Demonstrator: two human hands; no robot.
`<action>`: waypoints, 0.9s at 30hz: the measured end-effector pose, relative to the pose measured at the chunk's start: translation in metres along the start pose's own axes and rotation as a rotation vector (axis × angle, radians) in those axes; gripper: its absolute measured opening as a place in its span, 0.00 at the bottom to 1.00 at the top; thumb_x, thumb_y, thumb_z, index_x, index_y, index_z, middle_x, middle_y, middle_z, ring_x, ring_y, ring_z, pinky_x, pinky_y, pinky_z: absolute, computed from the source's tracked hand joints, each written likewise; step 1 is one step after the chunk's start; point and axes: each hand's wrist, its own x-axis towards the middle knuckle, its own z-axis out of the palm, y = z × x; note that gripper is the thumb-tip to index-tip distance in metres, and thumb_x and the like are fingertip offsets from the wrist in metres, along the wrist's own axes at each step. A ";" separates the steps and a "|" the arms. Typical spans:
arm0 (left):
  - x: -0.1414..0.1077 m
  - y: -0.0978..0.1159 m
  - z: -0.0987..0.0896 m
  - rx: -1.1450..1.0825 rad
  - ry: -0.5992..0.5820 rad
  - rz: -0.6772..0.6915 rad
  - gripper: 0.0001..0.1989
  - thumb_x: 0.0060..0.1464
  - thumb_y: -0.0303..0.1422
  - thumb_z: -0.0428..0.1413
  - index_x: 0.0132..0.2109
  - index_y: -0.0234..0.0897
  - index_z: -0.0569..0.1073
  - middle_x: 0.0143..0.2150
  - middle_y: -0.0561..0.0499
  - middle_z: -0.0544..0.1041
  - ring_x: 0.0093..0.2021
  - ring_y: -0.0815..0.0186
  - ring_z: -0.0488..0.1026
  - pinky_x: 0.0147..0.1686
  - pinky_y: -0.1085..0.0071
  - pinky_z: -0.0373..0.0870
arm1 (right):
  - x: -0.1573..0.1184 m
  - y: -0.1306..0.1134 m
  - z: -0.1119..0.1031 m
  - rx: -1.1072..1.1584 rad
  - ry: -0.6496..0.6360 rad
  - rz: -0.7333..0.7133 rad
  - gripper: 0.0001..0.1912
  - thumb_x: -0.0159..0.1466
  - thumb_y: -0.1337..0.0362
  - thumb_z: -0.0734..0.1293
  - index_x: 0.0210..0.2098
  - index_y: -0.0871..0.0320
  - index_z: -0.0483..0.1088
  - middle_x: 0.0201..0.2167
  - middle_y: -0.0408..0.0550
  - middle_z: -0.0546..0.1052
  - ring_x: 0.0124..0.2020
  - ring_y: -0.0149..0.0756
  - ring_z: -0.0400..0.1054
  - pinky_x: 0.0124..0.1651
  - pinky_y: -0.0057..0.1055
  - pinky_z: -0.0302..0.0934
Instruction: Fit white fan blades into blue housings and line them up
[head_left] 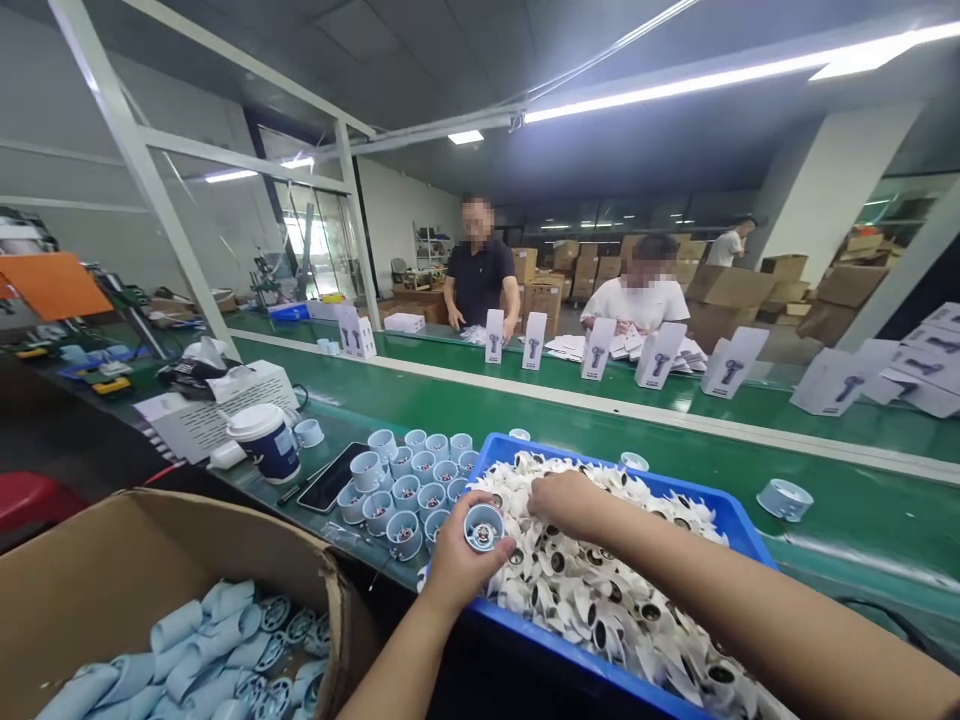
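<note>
My left hand (459,560) is wrapped round a light blue cylindrical housing (484,527), its open end facing me with a small motor part inside. Beyond it, my right hand (566,500) reaches into a blue tray (739,515) heaped with white fan impellers (592,590). The right fingers are bent down among the impellers, and their tips are hidden, so a grip on one cannot be made out. Left of the tray, several similar blue housings (406,492) stand in a cluster on the bench, some stacked.
A cardboard box (225,510) of blue tubular parts stands at lower left. A phone (334,478) and lidded cup (266,440) lie near the housings. Several white printed cartons (658,356) line the green conveyor (450,390). Two people work across it; another is farther back.
</note>
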 end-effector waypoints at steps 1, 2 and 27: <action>0.000 -0.001 0.001 -0.012 0.029 -0.018 0.27 0.44 0.41 0.65 0.50 0.38 0.69 0.42 0.47 0.79 0.41 0.57 0.77 0.47 0.60 0.72 | -0.004 0.001 -0.001 0.065 0.016 -0.002 0.10 0.72 0.61 0.68 0.40 0.62 0.72 0.40 0.48 0.73 0.42 0.37 0.70 0.49 0.40 0.70; -0.001 0.000 0.001 -0.037 0.062 -0.030 0.29 0.44 0.41 0.65 0.52 0.38 0.68 0.43 0.46 0.78 0.42 0.57 0.77 0.47 0.60 0.72 | -0.009 0.003 -0.003 0.145 0.042 -0.001 0.10 0.72 0.60 0.68 0.40 0.62 0.72 0.41 0.49 0.73 0.44 0.39 0.70 0.51 0.41 0.68; -0.040 0.073 0.000 0.440 -0.178 0.610 0.22 0.55 0.27 0.59 0.57 0.39 0.68 0.50 0.45 0.80 0.51 0.59 0.78 0.56 0.60 0.74 | -0.101 -0.084 -0.009 0.804 0.501 0.020 0.11 0.58 0.79 0.74 0.34 0.57 0.77 0.33 0.44 0.64 0.36 0.36 0.64 0.41 0.32 0.59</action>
